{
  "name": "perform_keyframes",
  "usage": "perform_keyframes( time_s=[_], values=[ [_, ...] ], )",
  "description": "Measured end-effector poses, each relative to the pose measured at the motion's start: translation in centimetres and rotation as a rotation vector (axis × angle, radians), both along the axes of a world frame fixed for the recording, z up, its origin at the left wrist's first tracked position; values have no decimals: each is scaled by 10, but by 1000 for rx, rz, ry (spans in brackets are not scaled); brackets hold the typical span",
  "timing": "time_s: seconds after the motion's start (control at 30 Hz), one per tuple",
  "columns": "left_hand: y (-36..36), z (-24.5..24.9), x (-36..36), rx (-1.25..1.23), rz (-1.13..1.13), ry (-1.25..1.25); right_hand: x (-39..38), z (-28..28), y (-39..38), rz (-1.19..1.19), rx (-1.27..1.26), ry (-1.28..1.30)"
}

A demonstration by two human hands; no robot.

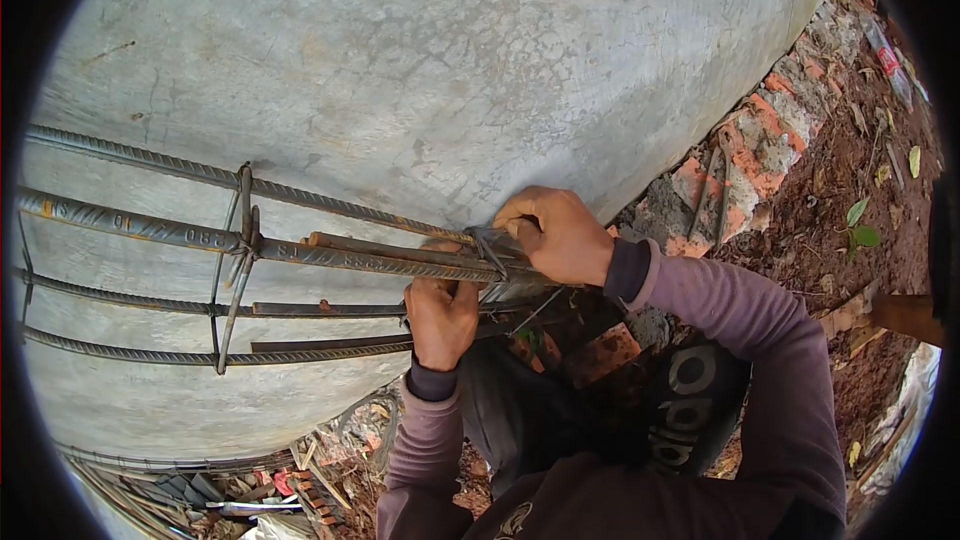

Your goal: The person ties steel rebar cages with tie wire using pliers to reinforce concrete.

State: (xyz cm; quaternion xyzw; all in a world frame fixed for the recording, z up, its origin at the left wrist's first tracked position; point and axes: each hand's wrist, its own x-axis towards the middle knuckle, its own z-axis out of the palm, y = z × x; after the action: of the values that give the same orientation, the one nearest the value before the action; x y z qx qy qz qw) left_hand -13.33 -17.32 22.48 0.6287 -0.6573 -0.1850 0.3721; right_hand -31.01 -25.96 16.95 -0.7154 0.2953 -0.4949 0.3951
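A cage of ribbed steel rebar (345, 208) runs across the view in front of a grey wall. Square stirrups (229, 270) cross its long bars, and another stirrup (487, 252) sits between my hands. My left hand (443, 320) is closed around a thick rebar (385, 262) from below, with some fingers hidden behind it. My right hand (563, 237) is at the upper bar beside the stirrup between my hands. Its thumb and fingers are pinched together; what they hold is hidden. Shorter rusty rods (330, 309) lie along the long bars.
The curved concrete wall (420, 60) rises right behind the cage. Broken bricks (606, 355) and rubble edge its foot, beside red soil (790, 225). A plastic bottle (888, 62) lies at upper right. Scrap pieces (200, 490) are heaped at lower left.
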Motion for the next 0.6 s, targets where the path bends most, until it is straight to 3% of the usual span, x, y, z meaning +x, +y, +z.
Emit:
perform_keyframes(
  time_s=[0.1,0.17,0.37,0.47,0.6],
  values=[
    [-1,4,-6,-28,8,-75,-19,33,9,-39,-120,124],
    [1,10,-6,55,-2,-79,-17,15,2,2,-120,67],
    [-1,6,-7,44,22,124,-29,32,10,40,-223,81],
    [-1,9,-6,-23,4,-81,-27,43,6,1,-390,125],
    [-3,10,-7,-20,-5,-81,-15,59,4,-16,-577,147]
  ],
)
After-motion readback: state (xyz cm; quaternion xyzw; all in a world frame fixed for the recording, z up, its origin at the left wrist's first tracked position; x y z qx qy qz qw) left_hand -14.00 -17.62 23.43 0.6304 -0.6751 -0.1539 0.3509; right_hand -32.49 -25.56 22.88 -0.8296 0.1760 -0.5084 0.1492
